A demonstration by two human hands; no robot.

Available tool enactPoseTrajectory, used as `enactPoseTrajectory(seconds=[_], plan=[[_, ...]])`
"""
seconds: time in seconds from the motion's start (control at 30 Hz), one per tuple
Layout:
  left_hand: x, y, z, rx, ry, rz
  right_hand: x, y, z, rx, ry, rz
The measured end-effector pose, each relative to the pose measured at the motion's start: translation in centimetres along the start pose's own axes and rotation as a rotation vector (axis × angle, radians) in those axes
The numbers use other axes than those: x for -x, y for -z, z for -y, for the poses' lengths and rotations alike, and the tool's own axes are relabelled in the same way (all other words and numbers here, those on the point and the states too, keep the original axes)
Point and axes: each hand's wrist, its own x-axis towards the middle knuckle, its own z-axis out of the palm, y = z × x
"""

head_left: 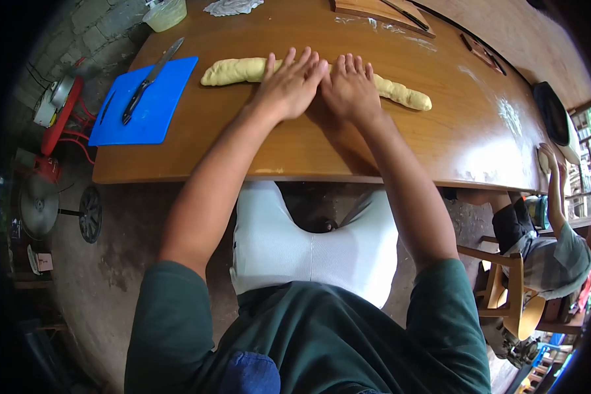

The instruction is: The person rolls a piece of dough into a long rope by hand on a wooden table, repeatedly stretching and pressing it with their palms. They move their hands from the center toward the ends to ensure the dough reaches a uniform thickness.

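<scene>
A long roll of pale yellow dough (233, 71) lies across the wooden table (276, 148), its two ends showing past my hands. My left hand (290, 85) rests palm down on the dough left of its middle, fingers spread. Right beside it, my right hand (351, 88) lies on the dough too, its fingers stretched out and slightly apart. The two hands nearly touch at the thumbs. Under the palms the dough is hidden.
A blue cutting board (144, 121) with a black-handled knife (138, 98) is at the left. A plastic tub (166, 14), a white cloth (233, 6) and a wooden board (384, 12) stand farther back. Another person (551, 253) sits at the right beside a wooden chair (515, 289).
</scene>
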Motion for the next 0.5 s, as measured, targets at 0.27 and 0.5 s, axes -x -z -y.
enactPoseTrajectory(seconds=[0.27,0.5], plan=[[-12.9,-0.6,3.7,-0.202,0.202,-0.030,-12.9,-0.5,-3.0,-0.114,-0.194,0.083],[-21.7,-0.8,9.5,-0.089,0.287,-0.058,-20.8,-2.3,-8.2,-0.067,-0.015,-0.429]])
